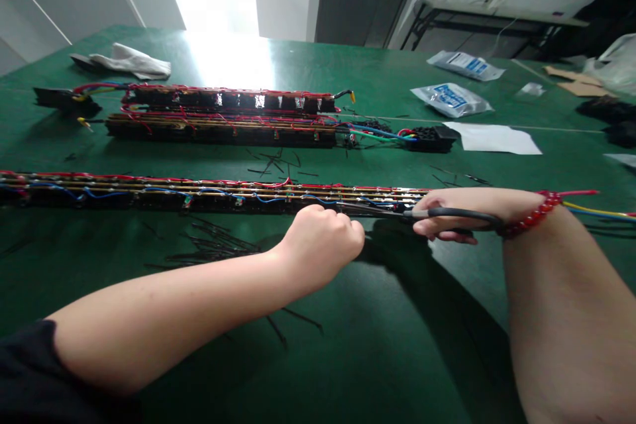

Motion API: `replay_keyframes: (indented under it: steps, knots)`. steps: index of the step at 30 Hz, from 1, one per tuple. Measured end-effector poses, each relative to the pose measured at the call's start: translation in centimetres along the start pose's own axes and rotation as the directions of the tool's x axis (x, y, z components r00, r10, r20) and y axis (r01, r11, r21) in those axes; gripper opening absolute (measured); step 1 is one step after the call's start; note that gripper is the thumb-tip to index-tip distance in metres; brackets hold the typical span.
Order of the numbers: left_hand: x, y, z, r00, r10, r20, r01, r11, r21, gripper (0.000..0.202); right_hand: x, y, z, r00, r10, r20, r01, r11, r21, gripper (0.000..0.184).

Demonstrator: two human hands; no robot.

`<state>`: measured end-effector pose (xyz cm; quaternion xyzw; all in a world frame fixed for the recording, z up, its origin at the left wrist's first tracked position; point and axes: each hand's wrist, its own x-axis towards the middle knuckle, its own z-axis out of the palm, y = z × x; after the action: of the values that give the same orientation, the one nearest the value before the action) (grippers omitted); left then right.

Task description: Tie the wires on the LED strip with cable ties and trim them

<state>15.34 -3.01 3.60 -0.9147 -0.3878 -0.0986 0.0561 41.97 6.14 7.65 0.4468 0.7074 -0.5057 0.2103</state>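
A long black bar (114,195) strung with brass-coloured rods and red and blue wires lies across the table in front of me. My right hand (437,218) grips black-handled scissors (460,212), whose blades point left along the bar's near edge. Close to the blade tips, my left hand (322,238) is closed in a fist at the bar's near side. Whatever its fingers hold is hidden. Cut black strips (213,242), which look like cable tie ends, are scattered on the table left of that hand.
Two shorter wired bars (223,129) lie farther back on the green table (387,358), with a black connector (430,139) at their right. Beyond are plastic packets (452,99), white paper (497,138) and a whitish glove (132,61). Coloured wires (596,211) extend past my right wrist.
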Motion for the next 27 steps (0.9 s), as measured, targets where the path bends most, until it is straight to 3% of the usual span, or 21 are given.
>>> replay_keyframes:
  steps: [11, 18, 27]
  knots:
    - [0.4, -0.4, 0.6, 0.994, -0.053, 0.100, 0.058, 0.997, -0.046, 0.019, 1.4, 1.1, -0.3, 0.999, -0.031, 0.009, 0.031, 0.999, 0.009, 0.071]
    - [0.4, -0.4, 0.5, 0.991, -0.060, 0.120, 0.067, 0.996, -0.059, 0.016, 1.6, 1.1, -0.2, 0.999, -0.034, -0.006, 0.034, 0.999, 0.027, 0.065]
    - [0.4, -0.4, 0.5, 0.988, -0.060, 0.141, 0.068, 0.996, -0.052, 0.017, 1.9, 1.8, 0.4, 0.996, 0.064, -0.055, -0.062, 0.998, 0.032, 0.058]
